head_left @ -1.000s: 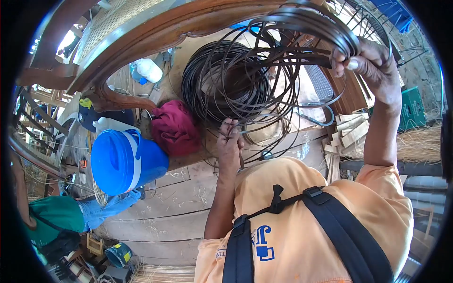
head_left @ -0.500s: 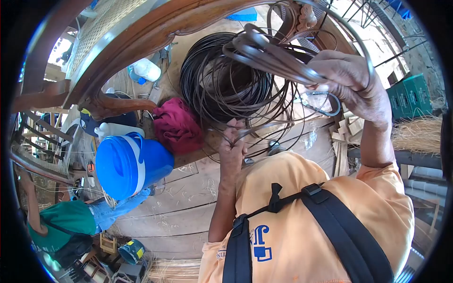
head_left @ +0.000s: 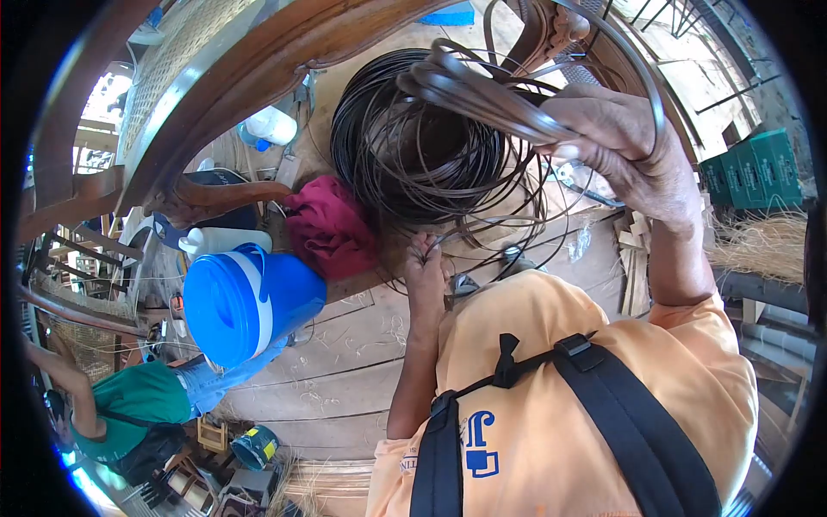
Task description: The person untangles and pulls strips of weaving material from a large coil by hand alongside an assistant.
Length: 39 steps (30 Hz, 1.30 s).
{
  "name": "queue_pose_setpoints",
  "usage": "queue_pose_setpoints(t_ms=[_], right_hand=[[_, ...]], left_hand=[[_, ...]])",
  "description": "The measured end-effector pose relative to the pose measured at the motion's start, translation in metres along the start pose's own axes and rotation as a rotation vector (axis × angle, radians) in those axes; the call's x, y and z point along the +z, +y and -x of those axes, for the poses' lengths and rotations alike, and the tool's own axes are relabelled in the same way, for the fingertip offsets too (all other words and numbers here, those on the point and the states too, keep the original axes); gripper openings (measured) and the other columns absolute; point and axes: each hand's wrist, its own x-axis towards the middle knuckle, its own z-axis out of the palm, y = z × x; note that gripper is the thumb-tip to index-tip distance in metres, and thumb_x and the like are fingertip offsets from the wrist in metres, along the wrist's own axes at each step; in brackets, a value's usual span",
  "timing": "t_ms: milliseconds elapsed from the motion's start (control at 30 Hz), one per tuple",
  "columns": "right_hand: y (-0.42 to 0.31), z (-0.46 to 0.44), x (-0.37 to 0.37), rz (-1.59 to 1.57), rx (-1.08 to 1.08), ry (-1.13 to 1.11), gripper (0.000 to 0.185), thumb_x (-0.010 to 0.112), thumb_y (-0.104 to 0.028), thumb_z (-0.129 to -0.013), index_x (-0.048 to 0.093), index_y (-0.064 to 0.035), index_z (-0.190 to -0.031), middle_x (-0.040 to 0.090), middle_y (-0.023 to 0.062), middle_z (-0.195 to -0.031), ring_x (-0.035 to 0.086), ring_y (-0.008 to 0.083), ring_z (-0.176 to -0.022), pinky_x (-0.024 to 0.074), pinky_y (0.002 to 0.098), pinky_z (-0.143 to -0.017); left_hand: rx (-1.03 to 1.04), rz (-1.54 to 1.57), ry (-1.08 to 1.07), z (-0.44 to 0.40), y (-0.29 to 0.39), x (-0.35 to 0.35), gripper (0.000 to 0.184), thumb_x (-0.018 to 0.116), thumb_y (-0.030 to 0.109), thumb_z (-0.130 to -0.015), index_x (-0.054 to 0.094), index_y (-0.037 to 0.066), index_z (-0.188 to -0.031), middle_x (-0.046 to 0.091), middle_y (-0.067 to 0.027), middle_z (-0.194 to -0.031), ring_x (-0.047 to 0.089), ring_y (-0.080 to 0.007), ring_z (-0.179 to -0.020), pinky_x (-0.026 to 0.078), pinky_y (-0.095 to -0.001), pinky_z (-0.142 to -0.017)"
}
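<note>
My right hand is raised and closed around a bunch of looped dark brown strands, which look like synthetic rattan. One loose loop runs over the back of this wrist. Lower down, near my shirt, my left hand pinches a strand of the same kind between its fingers. Behind both hands lies a big coil of dark strand on a wooden surface, with loose turns trailing from it. A crumpled maroon cloth is left of the coil, close to my left hand.
A blue lidded bucket stands at left, beside a white jug. A carved wooden frame arches across the upper left. Green boxes and straw-like fibre are at right. A person in a green shirt is at lower left.
My right hand has shifted slightly left with the looped strands. My left hand is a little lower, still pinching the strand. The view has shifted a little; the person at lower left has moved an arm.
</note>
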Motion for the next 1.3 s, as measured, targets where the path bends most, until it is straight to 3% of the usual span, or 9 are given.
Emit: queue_pose_setpoints(t_ms=[267, 367, 600, 733, 800, 933, 1033, 1233, 1300], right_hand=[[0.096, -0.034, 0.109, 0.063, 0.079, -0.335, 0.037, 0.063, -0.013, -0.082, 0.053, 0.0006, -0.115, 0.062, 0.0188, -0.103, 0.061, 0.0296, -0.096, 0.0468, 0.0385, -0.081], [0.110, -0.051, 0.117, -0.004, 0.413, -0.640, 0.052, 0.067, -0.015, -0.079, 0.045, 0.0003, -0.124, 0.061, 0.0202, -0.106, 0.059, 0.0294, -0.102, 0.0447, 0.0379, -0.087], [0.123, -0.045, 0.111, -0.534, 0.417, -0.502, 0.062, 0.071, -0.021, -0.079, 0.040, 0.0005, -0.129, 0.052, 0.0207, -0.123, 0.045, 0.0283, -0.121, 0.0373, 0.0374, -0.100], [0.111, -0.026, 0.151, -0.016, 0.546, -0.542, 0.060, 0.065, -0.020, -0.082, 0.038, -0.0023, -0.132, 0.048, 0.0203, -0.128, 0.044, 0.0333, -0.122, 0.0346, 0.0409, -0.102], [0.097, 0.011, 0.188, 0.594, 0.203, -0.648, 0.056, 0.059, -0.017, -0.082, 0.038, -0.0046, -0.133, 0.045, 0.0188, -0.131, 0.041, 0.0341, -0.125, 0.0311, 0.0456, -0.104], [0.076, -0.001, 0.172, 0.410, 0.227, -0.754, 0.056, 0.054, -0.013, -0.082, 0.037, -0.0071, -0.134, 0.041, 0.0183, -0.135, 0.037, 0.0336, -0.128, 0.0298, 0.0483, -0.104], [0.094, 0.009, 0.170, 0.289, 0.176, -0.633, 0.050, 0.054, -0.013, -0.083, 0.038, -0.0058, -0.130, 0.049, 0.0197, -0.126, 0.045, 0.0337, -0.120, 0.0354, 0.0435, -0.101], [0.113, 0.003, 0.152, -0.013, 0.300, -0.385, 0.047, 0.061, -0.011, -0.082, 0.042, -0.0018, -0.124, 0.055, 0.0184, -0.117, 0.052, 0.0336, -0.110, 0.0411, 0.0387, -0.095], [0.114, 0.007, 0.156, 0.086, 0.301, -0.259, 0.045, 0.061, -0.012, -0.082, 0.044, -0.0016, -0.123, 0.054, 0.0181, -0.118, 0.051, 0.0329, -0.112, 0.0414, 0.0383, -0.095]], left_hand=[[-0.125, 0.269, -0.012, -0.021, 0.003, 0.003, 0.025, 0.059, 0.018, -0.087, 0.054, 0.011, -0.111, 0.064, -0.0021, -0.097, 0.047, -0.0067, -0.051, 0.033, -0.0188, -0.037], [-0.131, 0.320, -0.051, -0.018, 0.007, 0.004, 0.019, 0.060, 0.018, -0.087, 0.055, 0.013, -0.105, 0.063, -0.0018, -0.099, 0.049, -0.0081, -0.053, 0.033, -0.0187, -0.037], [-0.057, 0.295, -0.035, -0.010, 0.010, 0.006, 0.021, 0.059, 0.023, -0.087, 0.054, 0.012, -0.105, 0.055, 0.0030, -0.079, 0.044, -0.0066, -0.047, 0.033, -0.0195, -0.037], [-0.009, 0.319, -0.019, -0.007, 0.024, 0.012, 0.026, 0.060, 0.028, -0.088, 0.053, 0.012, -0.107, 0.049, 0.0036, -0.072, 0.042, -0.0056, -0.048, 0.031, -0.0193, -0.037], [0.061, 0.182, 0.023, -0.005, 0.043, 0.016, 0.029, 0.060, 0.029, -0.088, 0.053, 0.011, -0.109, 0.048, 0.0035, -0.072, 0.041, -0.0050, -0.048, 0.031, -0.0194, -0.037], [0.191, -0.280, 0.240, -0.027, 0.074, 0.025, 0.033, 0.060, 0.024, -0.088, 0.052, 0.003, -0.112, 0.052, 0.0004, -0.074, 0.042, -0.0072, -0.051, 0.035, -0.0226, -0.045], [0.300, -0.423, 0.233, -0.050, 0.075, 0.030, 0.026, 0.059, 0.015, -0.088, 0.054, -0.005, -0.104, 0.061, -0.0079, -0.088, 0.053, -0.0163, -0.080, 0.043, -0.0299, -0.076], [0.242, -0.229, 0.345, -0.057, 0.066, 0.038, 0.015, 0.057, 0.011, -0.088, 0.055, -0.002, -0.094, 0.055, -0.0051, -0.079, 0.048, -0.0134, -0.073, 0.043, -0.0266, -0.071], [0.388, -0.303, 0.349, -0.061, 0.060, 0.037, 0.013, 0.056, 0.011, -0.089, 0.054, -0.002, -0.093, 0.054, -0.0043, -0.079, 0.048, -0.0129, -0.073, 0.043, -0.0256, -0.071]])
